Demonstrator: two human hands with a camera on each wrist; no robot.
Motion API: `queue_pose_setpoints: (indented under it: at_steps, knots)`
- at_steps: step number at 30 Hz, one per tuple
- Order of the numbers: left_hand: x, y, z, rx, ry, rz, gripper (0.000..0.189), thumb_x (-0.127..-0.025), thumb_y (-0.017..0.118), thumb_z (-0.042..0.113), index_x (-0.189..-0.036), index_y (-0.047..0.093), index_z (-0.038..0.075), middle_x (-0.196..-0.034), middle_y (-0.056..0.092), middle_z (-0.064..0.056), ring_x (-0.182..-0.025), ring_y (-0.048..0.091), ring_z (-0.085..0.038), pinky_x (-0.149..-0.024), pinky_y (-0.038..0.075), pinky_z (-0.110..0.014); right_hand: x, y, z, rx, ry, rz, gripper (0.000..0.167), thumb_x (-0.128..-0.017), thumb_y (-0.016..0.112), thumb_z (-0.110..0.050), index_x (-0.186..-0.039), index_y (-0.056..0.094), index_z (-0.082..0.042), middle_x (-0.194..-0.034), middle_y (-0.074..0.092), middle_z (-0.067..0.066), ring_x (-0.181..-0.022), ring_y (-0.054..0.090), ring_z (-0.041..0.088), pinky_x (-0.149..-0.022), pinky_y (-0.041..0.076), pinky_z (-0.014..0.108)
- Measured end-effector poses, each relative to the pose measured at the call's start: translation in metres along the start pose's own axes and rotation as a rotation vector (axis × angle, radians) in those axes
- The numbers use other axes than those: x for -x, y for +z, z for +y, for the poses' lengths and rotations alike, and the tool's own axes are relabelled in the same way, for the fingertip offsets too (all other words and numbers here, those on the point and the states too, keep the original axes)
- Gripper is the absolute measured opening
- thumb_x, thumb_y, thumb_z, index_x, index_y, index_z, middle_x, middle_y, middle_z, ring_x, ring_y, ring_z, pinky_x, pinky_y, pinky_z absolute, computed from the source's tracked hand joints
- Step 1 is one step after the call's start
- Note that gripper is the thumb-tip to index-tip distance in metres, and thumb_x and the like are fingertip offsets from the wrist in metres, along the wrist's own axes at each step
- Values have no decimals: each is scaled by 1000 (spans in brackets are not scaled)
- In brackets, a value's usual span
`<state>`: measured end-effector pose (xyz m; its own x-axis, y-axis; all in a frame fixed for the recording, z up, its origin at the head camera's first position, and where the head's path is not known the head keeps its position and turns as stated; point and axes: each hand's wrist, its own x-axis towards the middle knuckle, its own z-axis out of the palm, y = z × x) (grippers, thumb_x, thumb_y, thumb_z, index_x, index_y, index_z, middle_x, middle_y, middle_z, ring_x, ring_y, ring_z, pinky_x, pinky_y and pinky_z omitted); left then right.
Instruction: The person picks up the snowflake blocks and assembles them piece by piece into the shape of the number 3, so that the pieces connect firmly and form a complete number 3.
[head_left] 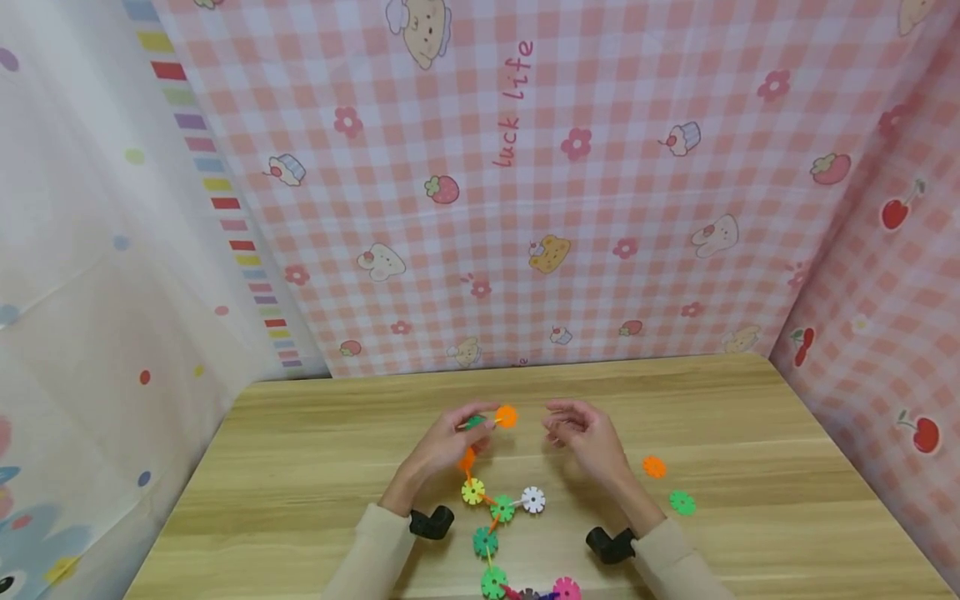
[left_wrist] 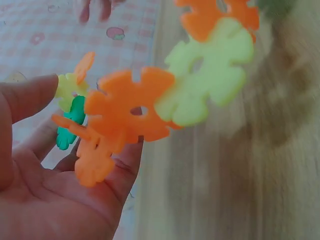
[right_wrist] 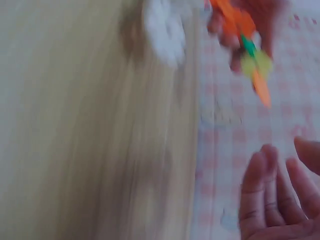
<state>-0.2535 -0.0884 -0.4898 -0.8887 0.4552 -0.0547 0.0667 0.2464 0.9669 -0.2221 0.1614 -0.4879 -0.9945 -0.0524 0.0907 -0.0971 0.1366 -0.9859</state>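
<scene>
A chain of notched plastic snowflake discs runs up the middle of the table, with an orange disc (head_left: 507, 416) at its far end. My left hand (head_left: 442, 442) pinches the chain close to that end, thumb tip at a small yellow disc (left_wrist: 65, 92). Beside it in the left wrist view are a dark green disc (left_wrist: 75, 117) and larger orange discs (left_wrist: 125, 105) in front of the palm. A white disc (head_left: 533, 500) branches off to the right from a green one (head_left: 502, 508). Facing the orange end, my right hand (head_left: 592, 437) holds nothing, its fingers loosely bent.
To the right of my right hand, a loose orange disc (head_left: 654, 467) and a loose green disc (head_left: 682, 502) lie on the wooden table (head_left: 787, 517). Near the front edge the chain bends right to a pink disc (head_left: 567, 588). A checked curtain (head_left: 622, 317) hangs behind.
</scene>
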Motion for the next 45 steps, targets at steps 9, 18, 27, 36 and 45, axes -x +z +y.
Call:
queue_pose_setpoints:
  at_steps: [9,18,27,36,45]
  knots:
    - [2,-4,-9,-3,-34,4,37,-101,57,28,-138,58,21,-115,64,-21,-81,65,-35,-71,57,-34,15,-70,9,296,7,-20,27,-95,66,-12,-119,66,-1,-99,71,10,-89,65,26,-68,55,30]
    - [1,-6,-16,1,-54,15,39,-103,54,25,-140,56,16,-123,62,-15,-91,66,-29,-83,56,-36,32,-128,22,335,42,-108,29,-96,59,-4,-124,61,5,-102,69,16,-88,65,20,-70,55,27]
    - [3,-8,-17,43,-103,-12,40,-105,50,24,-143,52,13,-140,54,-12,-102,65,-26,-93,53,-38,36,-153,34,334,131,-203,37,-92,67,-7,-124,59,10,-98,67,14,-82,60,11,-65,51,25]
    - [2,-15,-23,172,-128,-30,43,-104,46,14,-147,45,5,-120,63,-20,-103,64,-26,-92,54,-38,28,-165,40,308,149,-329,40,-91,68,-7,-124,56,13,-87,54,9,-74,59,13,-60,49,24]
    - [5,-16,-25,227,-152,-4,41,-103,47,12,-143,49,4,-121,61,-19,-106,63,-28,-94,54,-38,26,-156,37,333,114,-371,35,-84,75,0,-113,60,10,-82,46,6,-70,43,12,-57,42,20]
